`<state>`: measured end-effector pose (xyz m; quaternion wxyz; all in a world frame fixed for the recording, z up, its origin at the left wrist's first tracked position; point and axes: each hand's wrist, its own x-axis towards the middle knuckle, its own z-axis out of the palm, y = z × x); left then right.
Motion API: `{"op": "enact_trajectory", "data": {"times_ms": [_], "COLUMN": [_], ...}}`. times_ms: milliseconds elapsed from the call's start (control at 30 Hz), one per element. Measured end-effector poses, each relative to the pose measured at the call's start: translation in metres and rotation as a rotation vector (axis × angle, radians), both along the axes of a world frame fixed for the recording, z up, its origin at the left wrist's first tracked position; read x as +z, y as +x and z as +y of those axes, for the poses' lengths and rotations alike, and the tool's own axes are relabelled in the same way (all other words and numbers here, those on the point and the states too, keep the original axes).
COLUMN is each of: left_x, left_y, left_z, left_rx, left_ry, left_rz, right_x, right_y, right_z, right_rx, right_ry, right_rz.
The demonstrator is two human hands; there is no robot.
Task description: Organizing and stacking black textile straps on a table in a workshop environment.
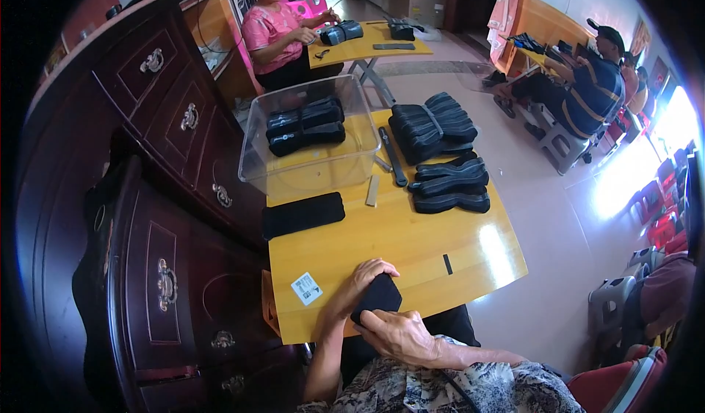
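Observation:
Close to my body, over the near edge of the yellow table [396, 236], both hands hold a black, flat fabric-like pad [381, 295]. My left hand [360, 281] is closed around its upper left side, fingers bent over the top edge. At the lower end, my right hand [400, 334] grips the pad between thumb and fingers. What kind of article the pad is, I cannot tell. A white printed label sheet [307, 288] lies left of my left hand, and a small black strip [448, 264] lies to the right. Further up rests a black rectangular piece [304, 215].
A clear plastic bin [253, 167] holds black bundles. Banded black stacks [433, 126] and loose black pieces [449, 185] sit at the table's right, beside a black strap [393, 156]. A dark wooden cabinet [161, 229] borders the left. Other people work at tables beyond.

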<state>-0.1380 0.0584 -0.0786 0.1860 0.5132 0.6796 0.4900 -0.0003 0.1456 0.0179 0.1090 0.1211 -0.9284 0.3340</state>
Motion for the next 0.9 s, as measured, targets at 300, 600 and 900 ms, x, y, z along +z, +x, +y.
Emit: {"op": "enact_trajectory", "data": {"times_ms": [300,600,900], "left_x": [-0.001,0.002,0.003], "left_y": [-0.002,0.001,0.002], "left_z": [-0.001,-0.001,0.002], "left_rx": [-0.016,-0.018,0.017], "left_ry": [-0.008,-0.012,-0.038], "left_rz": [-0.023,-0.055,-0.013], "right_x": [-0.003,-0.006,-0.004], "right_y": [-0.001,0.000,0.001], "right_z": [-0.004,-0.003,0.002], "right_rx": [-0.008,-0.004,-0.003], "right_ry": [0.049,0.019,-0.005], "right_rz": [0.024,0.016,0.032]}}
